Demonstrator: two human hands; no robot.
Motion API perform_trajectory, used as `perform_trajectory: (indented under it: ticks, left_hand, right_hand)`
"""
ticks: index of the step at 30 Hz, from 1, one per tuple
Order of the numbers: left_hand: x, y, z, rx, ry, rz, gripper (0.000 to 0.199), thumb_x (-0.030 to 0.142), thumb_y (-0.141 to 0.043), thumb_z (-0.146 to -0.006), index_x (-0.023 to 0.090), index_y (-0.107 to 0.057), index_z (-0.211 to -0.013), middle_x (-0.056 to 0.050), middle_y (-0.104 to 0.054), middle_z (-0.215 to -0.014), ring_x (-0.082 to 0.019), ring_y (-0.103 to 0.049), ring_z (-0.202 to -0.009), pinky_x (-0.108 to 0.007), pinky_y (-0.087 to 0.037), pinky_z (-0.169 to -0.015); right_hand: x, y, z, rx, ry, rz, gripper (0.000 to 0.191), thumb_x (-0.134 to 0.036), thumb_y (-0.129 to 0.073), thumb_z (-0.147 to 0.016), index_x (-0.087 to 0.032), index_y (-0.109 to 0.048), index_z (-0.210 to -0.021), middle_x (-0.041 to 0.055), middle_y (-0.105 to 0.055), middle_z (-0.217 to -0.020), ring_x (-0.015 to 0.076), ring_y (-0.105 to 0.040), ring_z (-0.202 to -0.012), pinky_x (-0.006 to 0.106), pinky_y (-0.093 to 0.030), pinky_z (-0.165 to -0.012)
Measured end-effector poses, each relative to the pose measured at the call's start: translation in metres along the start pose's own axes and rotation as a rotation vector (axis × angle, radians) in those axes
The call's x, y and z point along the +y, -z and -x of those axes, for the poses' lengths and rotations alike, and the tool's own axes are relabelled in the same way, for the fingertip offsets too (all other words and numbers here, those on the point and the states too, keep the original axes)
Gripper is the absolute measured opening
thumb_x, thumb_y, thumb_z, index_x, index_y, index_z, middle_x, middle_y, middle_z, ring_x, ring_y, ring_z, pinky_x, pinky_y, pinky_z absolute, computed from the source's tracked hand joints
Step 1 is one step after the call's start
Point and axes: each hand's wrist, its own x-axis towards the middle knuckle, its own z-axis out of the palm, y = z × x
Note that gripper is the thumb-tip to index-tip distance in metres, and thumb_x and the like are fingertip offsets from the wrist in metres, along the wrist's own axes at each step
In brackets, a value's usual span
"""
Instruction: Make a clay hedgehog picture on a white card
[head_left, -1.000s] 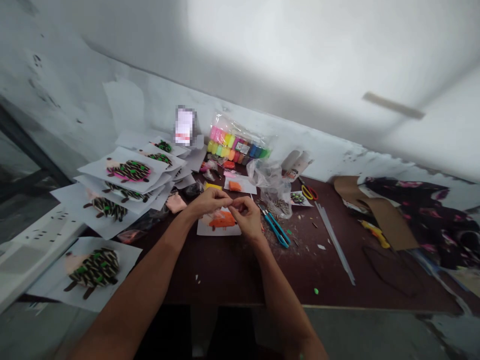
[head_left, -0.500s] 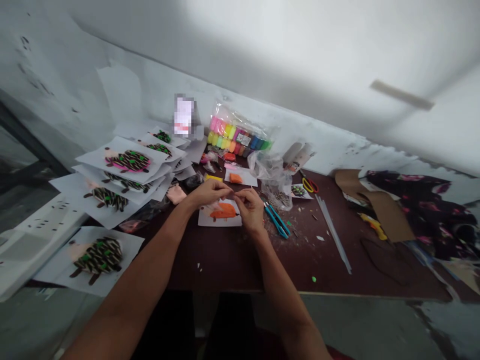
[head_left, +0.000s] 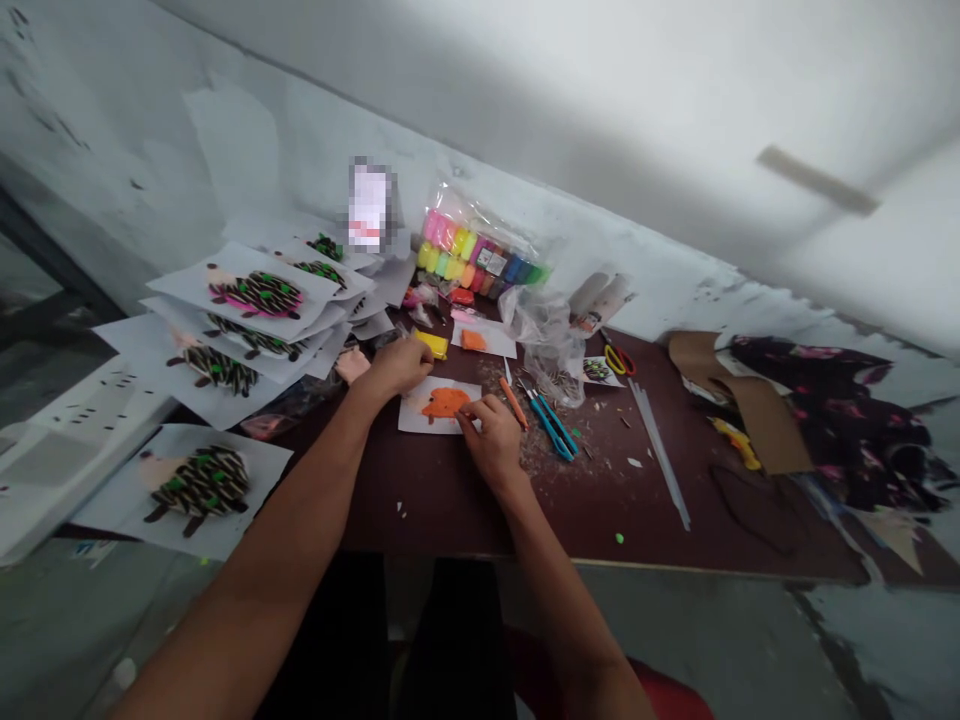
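Head view, orange shape (head_left: 442, 402) on paper (head_left: 409, 423), just beside right fingers (head_left: 474, 408)

The dark brown desk (head_left: 435, 505) carries one orange, clay-like hedgehog shape (head_left: 444, 402) between its front and back edges, one pair of yellow-and-red-handled scissors (head_left: 621, 364) near the back edge, and one bright-green lump (head_left: 619, 538) by the front edge. Overlapping white paper hedgehog sheets (head_left: 181, 304) toward the left edge defy counting.

Craft workspace, scuffed wall (head_left: 330, 130), dark littered table (head_left: 427, 500), bag of coloured packs (head_left: 492, 262), stacked hedgehog pictures (head_left: 262, 293)
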Motion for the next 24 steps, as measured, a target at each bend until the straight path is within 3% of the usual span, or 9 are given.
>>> perform_trajectory:
  ticks: [8,17,24]
  left_hand:
    - [0.001,0.001,0.001,-0.003,0.015,0.000,0.028,0.021,-0.054,-0.083,0.023,-0.077,-0.099,-0.008,-0.076,-0.105,-0.024,-0.068,-0.098,-0.030,-0.050,-0.082]
    - [0.006,0.006,0.005,-0.067,-0.011,0.053,0.022,0.017,-0.057,-0.077,0.021,-0.076,-0.089,-0.009,-0.076,-0.096,-0.024,-0.068,-0.091,-0.028,-0.048,-0.075]
    - [0.005,0.007,0.006,-0.069,-0.018,0.051,0.024,0.017,-0.055,-0.078,0.020,-0.076,-0.090,-0.011,-0.075,-0.097,-0.025,-0.068,-0.092,-0.029,-0.048,-0.076]
  right_hand:
    - [-0.002,-0.008,0.000,-0.063,-0.011,0.098,0.015,-0.026,-0.061,-0.093,-0.020,-0.070,-0.083,0.0028,-0.062,-0.080,0.0151,-0.058,-0.075,0.025,-0.039,-0.068]
    - [-0.002,-0.008,0.004,-0.036,0.068,0.146,0.022,-0.030,-0.056,-0.095,-0.020,-0.070,-0.082,0.0041,-0.061,-0.079,0.0158,-0.056,-0.073,0.027,-0.038,-0.068]
    - [-0.008,-0.005,0.013,-0.050,0.129,0.223,0.017,-0.018,-0.056,-0.088,-0.019,-0.072,-0.094,0.0065,-0.063,-0.085,0.0186,-0.057,-0.080,0.030,-0.040,-0.073]
